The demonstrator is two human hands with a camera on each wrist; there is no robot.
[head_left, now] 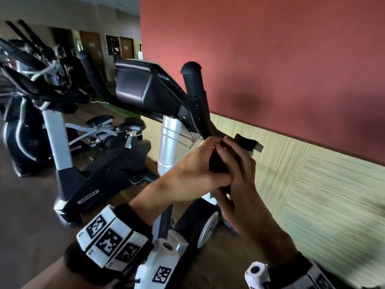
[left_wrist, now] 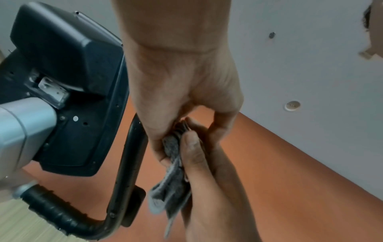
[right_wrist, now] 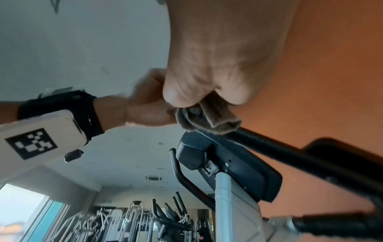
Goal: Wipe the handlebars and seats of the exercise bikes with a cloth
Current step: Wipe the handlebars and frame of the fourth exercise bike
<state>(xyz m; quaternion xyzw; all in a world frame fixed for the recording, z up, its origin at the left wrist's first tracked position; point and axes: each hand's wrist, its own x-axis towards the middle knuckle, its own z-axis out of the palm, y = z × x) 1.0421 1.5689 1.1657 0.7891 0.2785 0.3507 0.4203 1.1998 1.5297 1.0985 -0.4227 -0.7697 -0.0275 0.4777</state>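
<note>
Grey cloth [left_wrist: 176, 172] is pinched between both the left hand [head_left: 187, 170] and right hand [head_left: 239, 184], just beside the handlebar [head_left: 195, 101], which rises up and away from them.

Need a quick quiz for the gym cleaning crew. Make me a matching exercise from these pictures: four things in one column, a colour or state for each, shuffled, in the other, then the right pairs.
Things
1. cloth
2. console
3. upright post
4. handlebar grip

Colours and states
A. silver, standing under the console
B. grey, bunched between the left hand and the right hand
C. black, rounded end pointing up against the red wall
D. dark box mounted at the top of the nearest bike

Pairs: 1-B, 2-D, 3-A, 4-C
</note>
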